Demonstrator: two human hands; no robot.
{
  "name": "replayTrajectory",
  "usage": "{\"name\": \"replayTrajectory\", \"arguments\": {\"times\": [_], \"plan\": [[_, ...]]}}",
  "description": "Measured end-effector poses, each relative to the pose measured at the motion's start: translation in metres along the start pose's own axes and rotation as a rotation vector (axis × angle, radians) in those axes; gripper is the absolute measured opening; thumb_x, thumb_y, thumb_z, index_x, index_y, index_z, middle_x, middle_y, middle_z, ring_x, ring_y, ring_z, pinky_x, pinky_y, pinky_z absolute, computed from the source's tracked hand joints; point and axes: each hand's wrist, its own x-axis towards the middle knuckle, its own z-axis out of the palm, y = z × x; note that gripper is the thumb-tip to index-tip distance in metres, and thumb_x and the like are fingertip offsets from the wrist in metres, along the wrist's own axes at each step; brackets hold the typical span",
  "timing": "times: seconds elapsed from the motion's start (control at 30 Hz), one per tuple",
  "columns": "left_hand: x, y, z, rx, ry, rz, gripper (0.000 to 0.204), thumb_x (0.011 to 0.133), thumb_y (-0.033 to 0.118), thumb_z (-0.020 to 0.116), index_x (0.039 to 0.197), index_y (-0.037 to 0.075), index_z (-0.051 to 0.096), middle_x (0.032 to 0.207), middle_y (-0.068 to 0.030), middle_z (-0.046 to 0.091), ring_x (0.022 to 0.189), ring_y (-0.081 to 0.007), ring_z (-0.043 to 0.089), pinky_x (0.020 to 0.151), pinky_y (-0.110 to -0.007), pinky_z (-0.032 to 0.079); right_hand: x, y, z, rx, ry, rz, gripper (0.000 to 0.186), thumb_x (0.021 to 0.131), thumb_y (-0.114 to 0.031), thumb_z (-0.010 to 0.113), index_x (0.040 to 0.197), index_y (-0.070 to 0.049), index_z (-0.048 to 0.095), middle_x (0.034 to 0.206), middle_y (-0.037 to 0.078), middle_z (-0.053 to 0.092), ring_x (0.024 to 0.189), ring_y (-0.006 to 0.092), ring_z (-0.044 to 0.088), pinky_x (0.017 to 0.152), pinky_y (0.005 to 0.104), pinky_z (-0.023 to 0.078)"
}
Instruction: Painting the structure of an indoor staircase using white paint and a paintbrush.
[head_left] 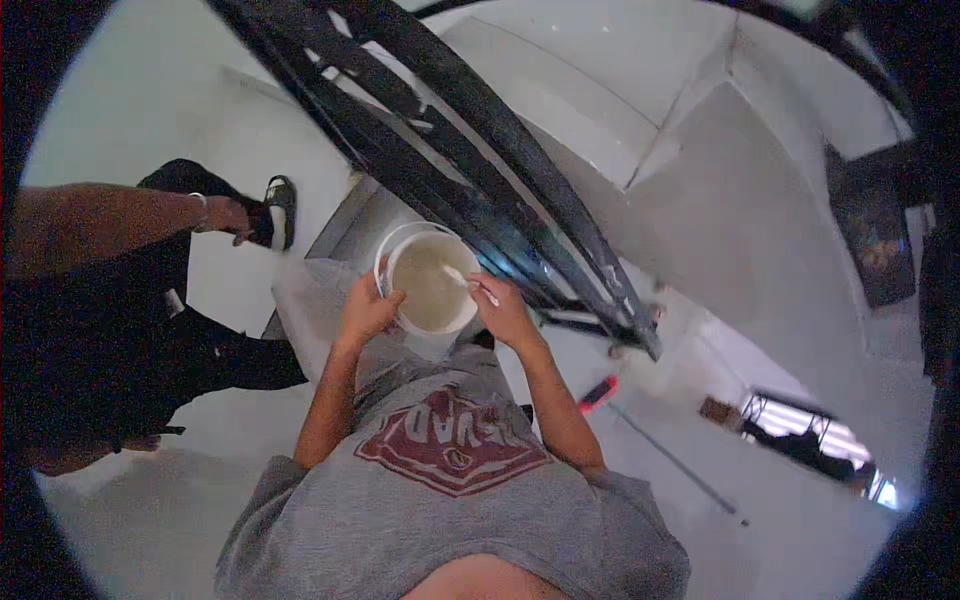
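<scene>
A white bucket (385,252) of cloudy, off-white liquid (425,290) is in front of my body, its opening facing up. My left hand (370,310) grips the bucket's left side, with the thumb over the rim. At the right side of the rim, my right hand (503,310) is closed on a slim white handled tool (458,276). The tool's tip reaches over or into the liquid; I cannot tell whether it is a brush or a spoon.
A dark metal frame (450,150), like a ladder, slants just beyond the bucket. Another person (100,320) in dark clothes is close on my left, an arm stretched out. At right a long-handled tool with a red head (600,393) lies on the floor (640,520).
</scene>
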Motion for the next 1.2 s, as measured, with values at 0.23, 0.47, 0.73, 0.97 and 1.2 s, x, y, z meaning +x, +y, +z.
{"name": "replayTrajectory", "arguments": {"times": [0.23, 0.47, 0.73, 0.97, 1.2], "plan": [[0.043, -0.034, -0.031, 0.227, -0.176, 0.371, 0.067, 0.081, 0.007, 0.066, 0.145, 0.010, 0.047, 0.095, -0.0163, 0.071, 0.057, -0.0202, 0.067, 0.057, -0.038, 0.057, -0.009, 0.009, 0.032, 0.317, -0.069, 0.343, 0.032, 0.098, -0.020, 0.059, 0.123, -0.001, 0.064, 0.103, 0.019, 0.072, 0.090, 0.0288, 0.071, 0.083, 0.0395, 0.055], [0.118, -0.056, -0.047, 0.313, -0.571, 0.122, 0.069, 0.080, 0.006, 0.065, 0.146, 0.015, 0.047, 0.088, -0.0147, 0.071, 0.054, -0.0189, 0.065, 0.051, -0.035, 0.056, 0.042, 0.053, 0.130, -0.229, 0.040, 0.100, 0.032, 0.096, -0.024, 0.058, 0.116, 0.000, 0.067, 0.098, 0.022, 0.070, 0.087, 0.0367, 0.069, 0.080, 0.0448, 0.055], [0.208, -0.153, -0.035, 0.238, -0.816, 0.179, 0.068, 0.080, 0.003, 0.061, 0.146, 0.011, 0.048, 0.078, -0.0112, 0.070, 0.048, -0.0141, 0.062, 0.044, -0.032, 0.052, 0.112, 0.146, 0.250, -0.512, -0.148, 0.336, 0.029, 0.093, -0.027, 0.057, 0.106, -0.005, 0.070, 0.102, 0.023, 0.069, 0.093, 0.0423, 0.068, 0.084, 0.0519, 0.054], [0.246, -0.188, -0.044, 0.248, -0.959, 0.261, 0.066, 0.080, 0.004, 0.062, 0.145, 0.009, 0.047, 0.076, -0.0099, 0.069, 0.044, -0.0139, 0.059, 0.042, -0.030, 0.051, 0.101, 0.155, 0.270, -0.336, 0.000, 0.375, 0.031, 0.088, -0.028, 0.061, 0.111, -0.008, 0.069, 0.111, 0.017, 0.069, 0.101, 0.0382, 0.067, 0.089, 0.0501, 0.052], [0.272, -0.199, -0.040, 0.250, -1.113, 0.425, 0.061, 0.083, 0.006, 0.064, 0.142, 0.008, 0.051, 0.079, -0.0112, 0.070, 0.047, -0.0151, 0.062, 0.046, -0.031, 0.055, 0.115, 0.183, 0.337, -0.374, 0.120, 0.464, 0.038, 0.086, -0.034, 0.064, 0.117, -0.011, 0.069, 0.115, 0.018, 0.067, 0.101, 0.0380, 0.067, 0.090, 0.0495, 0.052]]}}
